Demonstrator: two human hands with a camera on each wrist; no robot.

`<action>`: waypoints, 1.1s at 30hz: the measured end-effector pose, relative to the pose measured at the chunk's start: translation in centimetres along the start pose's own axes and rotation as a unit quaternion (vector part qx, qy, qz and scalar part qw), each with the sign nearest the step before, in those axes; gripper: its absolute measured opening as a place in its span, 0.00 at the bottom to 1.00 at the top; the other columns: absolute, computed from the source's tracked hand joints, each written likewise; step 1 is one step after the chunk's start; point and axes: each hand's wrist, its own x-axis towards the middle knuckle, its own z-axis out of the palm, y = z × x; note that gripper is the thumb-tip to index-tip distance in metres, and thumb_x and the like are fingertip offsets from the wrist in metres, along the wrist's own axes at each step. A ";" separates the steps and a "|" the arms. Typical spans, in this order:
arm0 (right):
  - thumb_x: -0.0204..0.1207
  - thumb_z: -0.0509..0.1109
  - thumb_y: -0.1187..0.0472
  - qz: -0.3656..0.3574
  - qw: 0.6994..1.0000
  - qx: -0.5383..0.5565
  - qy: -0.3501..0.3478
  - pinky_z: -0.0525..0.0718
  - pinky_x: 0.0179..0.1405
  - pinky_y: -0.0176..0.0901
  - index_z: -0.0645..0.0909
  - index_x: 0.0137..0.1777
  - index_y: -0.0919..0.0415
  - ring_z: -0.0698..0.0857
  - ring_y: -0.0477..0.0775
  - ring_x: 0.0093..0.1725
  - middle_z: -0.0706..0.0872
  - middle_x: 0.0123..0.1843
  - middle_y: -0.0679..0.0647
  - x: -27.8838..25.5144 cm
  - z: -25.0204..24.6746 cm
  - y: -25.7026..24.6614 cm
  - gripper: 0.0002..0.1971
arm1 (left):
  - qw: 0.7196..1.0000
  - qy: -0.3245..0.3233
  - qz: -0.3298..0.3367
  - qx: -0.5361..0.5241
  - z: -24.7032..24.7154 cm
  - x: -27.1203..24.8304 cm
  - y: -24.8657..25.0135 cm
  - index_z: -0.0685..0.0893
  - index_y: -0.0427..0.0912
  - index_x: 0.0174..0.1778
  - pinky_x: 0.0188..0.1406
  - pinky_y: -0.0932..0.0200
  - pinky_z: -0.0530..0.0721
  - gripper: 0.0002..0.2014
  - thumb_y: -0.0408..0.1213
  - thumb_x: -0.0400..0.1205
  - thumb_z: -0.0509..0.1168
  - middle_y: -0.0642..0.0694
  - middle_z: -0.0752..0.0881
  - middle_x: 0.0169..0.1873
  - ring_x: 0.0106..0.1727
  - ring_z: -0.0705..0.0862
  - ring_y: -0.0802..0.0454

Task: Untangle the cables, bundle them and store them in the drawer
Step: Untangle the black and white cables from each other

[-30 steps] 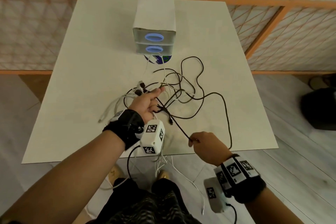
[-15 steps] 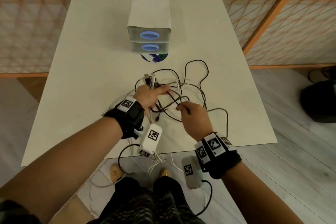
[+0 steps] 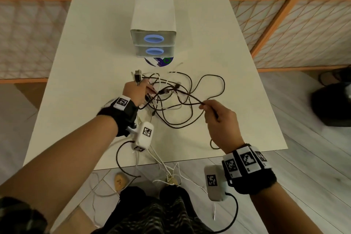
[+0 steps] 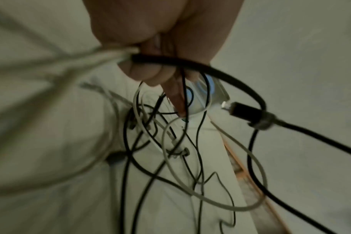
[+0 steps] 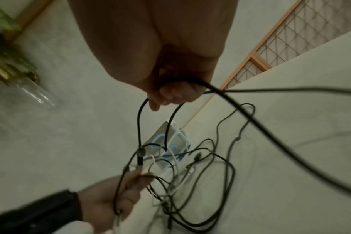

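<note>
A tangle of black and white cables lies on the white table in front of a small drawer unit with two blue-ringed drawers, both closed. My left hand grips a bunch of black and white cables at the tangle's left side, with plugs sticking up beyond it. My right hand pinches a black cable and holds it lifted to the right of the tangle. In the right wrist view the black cable runs taut from my fingers down to the left hand.
A disc pokes out from under the drawer unit. White and black leads hang over the table's near edge to the floor. An orange-framed mesh fence surrounds the table. A dark object sits on the floor at the right.
My right hand went into the tangle, took a black cable and now pulls it up and right. The left hand moved slightly forward, still gripping its bunch.
</note>
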 end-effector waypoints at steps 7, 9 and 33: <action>0.80 0.63 0.62 0.046 0.947 -0.128 -0.290 0.67 0.24 0.26 0.86 0.45 0.51 0.73 0.41 0.21 0.81 0.30 0.46 -2.4 -0.7 2.3 0.10 | 0.998 -0.061 -0.008 -0.023 -0.7 -2.4 0.9 0.84 0.40 0.39 0.20 0.63 0.63 0.15 0.50 0.73 0.73 0.49 0.75 0.24 0.20 0.68 0.52; 0.78 0.62 0.62 0.068 0.889 -0.229 -0.391 0.73 0.35 0.30 0.87 0.46 0.51 0.78 0.39 0.32 0.86 0.41 0.49 -3.4 -1.6 3.7 0.11 | 0.994 -0.045 -0.016 -0.098 -1.4 -2.5 0.8 0.77 0.45 0.31 0.17 0.67 0.61 0.14 0.47 0.76 0.72 0.54 0.73 0.18 0.16 0.65 0.57; 0.84 0.49 0.49 0.324 0.871 0.281 -0.237 0.74 0.31 0.40 0.83 0.44 0.63 0.80 0.50 0.29 0.86 0.30 0.56 -1.5 4.9 -1.5 0.24 | 0.850 -0.340 -0.062 -0.396 -3.6 -12.4 3.9 0.68 0.46 0.32 0.09 0.70 0.53 0.16 0.43 0.86 0.51 0.55 0.65 0.17 0.13 0.60 0.64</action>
